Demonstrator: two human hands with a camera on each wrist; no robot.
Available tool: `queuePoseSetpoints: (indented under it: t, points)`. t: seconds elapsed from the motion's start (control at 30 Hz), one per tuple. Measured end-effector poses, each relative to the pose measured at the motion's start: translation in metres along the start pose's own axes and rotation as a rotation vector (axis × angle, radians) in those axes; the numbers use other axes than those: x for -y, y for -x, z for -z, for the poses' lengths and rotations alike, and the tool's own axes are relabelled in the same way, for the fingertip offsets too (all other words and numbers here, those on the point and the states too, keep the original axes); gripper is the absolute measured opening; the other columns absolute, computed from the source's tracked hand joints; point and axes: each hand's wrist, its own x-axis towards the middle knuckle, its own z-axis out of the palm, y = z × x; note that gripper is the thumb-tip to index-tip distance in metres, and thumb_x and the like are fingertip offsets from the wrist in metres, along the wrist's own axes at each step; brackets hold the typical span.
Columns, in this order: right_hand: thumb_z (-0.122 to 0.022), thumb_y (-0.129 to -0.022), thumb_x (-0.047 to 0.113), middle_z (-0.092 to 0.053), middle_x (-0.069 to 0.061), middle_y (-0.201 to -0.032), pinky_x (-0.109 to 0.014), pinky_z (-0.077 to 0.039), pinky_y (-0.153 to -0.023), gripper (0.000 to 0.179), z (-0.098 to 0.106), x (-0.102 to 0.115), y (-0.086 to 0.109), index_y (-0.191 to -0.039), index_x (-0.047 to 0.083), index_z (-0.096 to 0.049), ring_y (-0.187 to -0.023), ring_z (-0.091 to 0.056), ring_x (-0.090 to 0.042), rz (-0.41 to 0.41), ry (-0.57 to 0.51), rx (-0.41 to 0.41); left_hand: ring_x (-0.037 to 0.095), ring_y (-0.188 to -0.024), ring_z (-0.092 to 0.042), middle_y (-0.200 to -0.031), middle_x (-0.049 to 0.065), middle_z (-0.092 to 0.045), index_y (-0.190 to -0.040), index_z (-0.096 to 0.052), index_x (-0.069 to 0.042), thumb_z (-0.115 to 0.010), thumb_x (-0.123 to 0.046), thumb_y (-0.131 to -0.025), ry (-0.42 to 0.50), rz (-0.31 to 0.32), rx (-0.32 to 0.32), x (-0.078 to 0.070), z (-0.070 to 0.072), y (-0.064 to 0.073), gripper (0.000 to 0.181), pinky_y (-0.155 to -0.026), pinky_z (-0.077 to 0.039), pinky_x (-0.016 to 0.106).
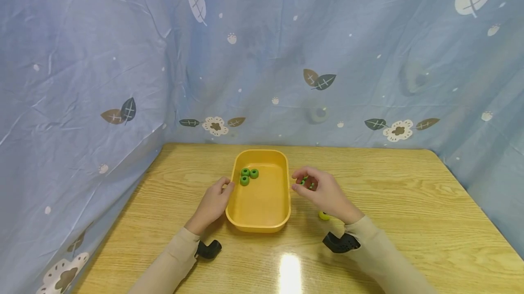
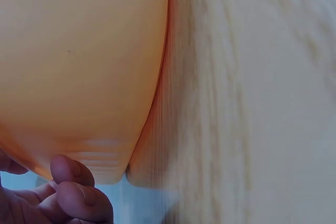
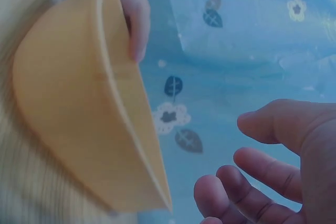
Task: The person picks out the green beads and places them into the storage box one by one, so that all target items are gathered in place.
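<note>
Yellow tray (image 1: 262, 207) lies lengthwise front-to-back.

L hand (image 1: 213, 200) w/ bent fingers (image 2: 84, 200), R hand (image 1: 323, 190) thumb (image 3: 278, 121) & fingertips (image 3: 211, 195) apart, forearms (image 1: 168, 260) angled inward

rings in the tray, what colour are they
The three rings in the tray are green; the head view shows them best.

No readable text, label, brand, number or sign in any of the three views. The blue cloth (image 1: 262, 21) bears only printed leaves, flowers and small white shapes, without legible lettering. Nothing can be read on the yellow tray (image 1: 262, 205), green rings (image 1: 244, 180) or wooden table (image 1: 409, 203).
</note>
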Motion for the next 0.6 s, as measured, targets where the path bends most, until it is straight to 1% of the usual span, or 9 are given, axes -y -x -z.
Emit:
queuePoseSetpoints:
  t: [0.13, 0.3, 0.47, 0.6]
  points:
    - [-0.077, -0.096, 0.018, -0.070, 0.002, -0.101, -0.028, -0.053, -0.065, 0.020, 0.006, -0.011, 0.006, -0.115, 0.017, -0.070, -0.076, -0.063, -0.013, -0.016, 0.031, -0.002, 0.015, -0.067, -0.060, -0.079, 0.007, -0.067, -0.116, -0.059, -0.004, -0.044, -0.028, -0.113, 0.006, 0.004, 0.009, 0.000, 0.000, 0.001, 0.028, -0.059, -0.047, 0.030]
    - [-0.079, -0.094, 0.014, -0.069, -0.002, -0.099, -0.026, -0.050, -0.062, 0.021, 0.009, -0.021, 0.010, -0.113, 0.015, -0.070, -0.073, -0.059, -0.012, -0.005, 0.099, -0.003, 0.014, -0.066, -0.060, -0.079, 0.007, -0.067, -0.115, -0.060, -0.004, -0.045, -0.027, -0.113, 0.004, -0.001, 0.001, -0.001, 0.001, 0.001, 0.028, -0.059, -0.047, 0.029]
    - [-0.080, -0.092, 0.013, -0.068, -0.011, -0.106, -0.025, -0.049, -0.062, 0.026, 0.009, -0.027, 0.011, -0.116, 0.009, -0.070, -0.075, -0.057, -0.012, -0.018, 0.149, 0.015, 0.015, -0.062, -0.056, -0.073, 0.006, -0.062, -0.113, -0.060, -0.004, -0.045, -0.027, -0.113, -0.003, -0.001, 0.000, -0.002, 0.001, 0.001, 0.028, -0.056, -0.043, 0.029]
    - [-0.080, -0.092, 0.014, -0.066, -0.014, -0.111, -0.026, -0.052, -0.065, 0.033, 0.009, -0.032, 0.012, -0.122, 0.004, -0.069, -0.076, -0.058, -0.012, -0.048, 0.171, 0.047, 0.015, -0.061, -0.055, -0.072, 0.006, -0.060, -0.113, -0.059, -0.003, -0.044, -0.028, -0.113, -0.004, -0.004, 0.007, -0.002, 0.001, 0.001, 0.029, -0.055, -0.042, 0.029]
